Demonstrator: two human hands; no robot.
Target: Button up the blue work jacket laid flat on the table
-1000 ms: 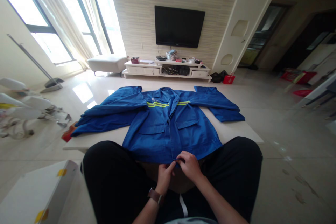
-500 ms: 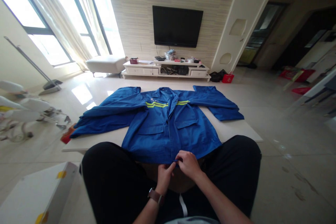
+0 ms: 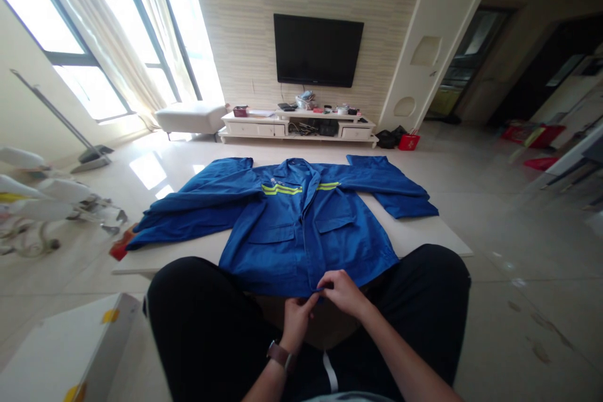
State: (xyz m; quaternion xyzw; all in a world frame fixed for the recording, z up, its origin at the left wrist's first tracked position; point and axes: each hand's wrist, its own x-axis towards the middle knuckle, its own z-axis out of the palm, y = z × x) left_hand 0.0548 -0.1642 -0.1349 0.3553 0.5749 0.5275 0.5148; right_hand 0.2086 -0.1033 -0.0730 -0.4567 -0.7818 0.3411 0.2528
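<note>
A blue jacket [image 3: 277,257] with yellow-green stripes across the chest lies front side up on a low white table [image 3: 414,240], its collar at the far side and its sleeves out to both sides. My left hand [image 3: 298,320], with a brown watch on the wrist, pinches the near hem at the bottom of the front placket. Right beside it my right hand [image 3: 340,292] also has its fingers closed on the hem. Both hands are just off the table's near edge, between my knees. The fingertips hide the bit of cloth between them.
My black-trousered knees [image 3: 198,308] flank the table's near edge. A white box [image 3: 61,339] with yellow corners stands at the lower left, white equipment [image 3: 51,201] behind it. Beyond the table are a TV cabinet [image 3: 254,128] and a grey bench [image 3: 191,118].
The fingers of both hands have shifted slightly at the hem, still holding it. The jacket lies as before.
</note>
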